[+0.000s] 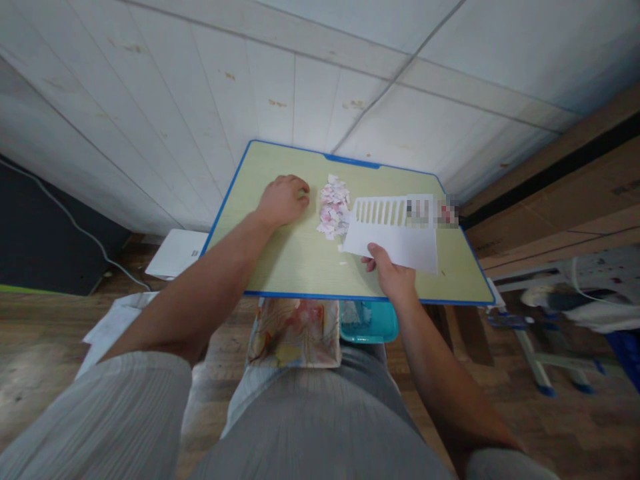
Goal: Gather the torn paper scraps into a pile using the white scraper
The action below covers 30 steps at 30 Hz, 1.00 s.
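Observation:
My right hand (393,273) grips the near edge of a flat white sheet (400,247), thumb on top and fingers underneath. Along the far side of this sheet runs a white strip with a row of slots (380,212); I cannot tell whether they are one piece. A heap of small torn paper scraps (334,208), white with pink patches, lies left of the sheet, which touches or overlaps its right side. Left of the heap, my left hand (285,200) rests at the tabletop with fingers bent and the thumb apart, holding nothing visible.
The small yellow-green table (285,267) has a blue rim and stands against a white panelled wall (270,87). Below its near edge are a patterned box-like container (295,333) and a turquoise basin (385,323). Cardboard boxes (540,200) stand at the right.

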### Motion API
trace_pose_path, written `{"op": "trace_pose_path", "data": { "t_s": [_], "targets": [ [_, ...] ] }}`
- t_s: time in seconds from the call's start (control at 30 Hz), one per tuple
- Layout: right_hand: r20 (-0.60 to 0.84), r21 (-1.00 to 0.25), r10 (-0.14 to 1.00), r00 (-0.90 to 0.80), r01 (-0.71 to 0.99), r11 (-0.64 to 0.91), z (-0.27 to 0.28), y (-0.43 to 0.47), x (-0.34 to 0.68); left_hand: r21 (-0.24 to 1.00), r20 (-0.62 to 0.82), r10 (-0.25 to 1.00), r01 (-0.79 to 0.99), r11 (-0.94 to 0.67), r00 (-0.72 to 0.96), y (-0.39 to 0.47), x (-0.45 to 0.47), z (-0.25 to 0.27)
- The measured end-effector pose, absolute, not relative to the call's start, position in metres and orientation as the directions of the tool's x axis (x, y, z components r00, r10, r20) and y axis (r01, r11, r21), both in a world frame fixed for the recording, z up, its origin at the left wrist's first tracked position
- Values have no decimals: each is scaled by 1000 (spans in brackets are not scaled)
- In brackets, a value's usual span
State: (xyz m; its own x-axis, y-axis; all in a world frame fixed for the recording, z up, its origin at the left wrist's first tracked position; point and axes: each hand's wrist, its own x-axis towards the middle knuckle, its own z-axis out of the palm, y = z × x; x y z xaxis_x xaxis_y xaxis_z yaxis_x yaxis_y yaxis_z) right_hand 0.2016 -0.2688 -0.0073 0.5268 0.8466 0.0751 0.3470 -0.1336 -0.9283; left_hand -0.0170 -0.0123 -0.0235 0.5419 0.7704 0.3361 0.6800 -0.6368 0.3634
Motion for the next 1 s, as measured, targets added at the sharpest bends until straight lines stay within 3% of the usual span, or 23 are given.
{"op": "trace_pose_path", "data": {
  "t_s": [0.4, 0.7, 1.0],
  "targets": [
    [90, -982, 800, 593, 188, -28, -3, -259, 201, 373, 330, 800, 709, -599, 502, -16, -15, -14],
    [85, -983, 868, 489, 184, -8, 3, -291, 212, 262, 291, 806, 768, -585, 515, -33, -8, -2],
    [104, -994, 855, 509, 65, 83, -11, -283, 235, 148, 233, 894, 894, -422, 383, -48, -6, 4]
  ]
}}
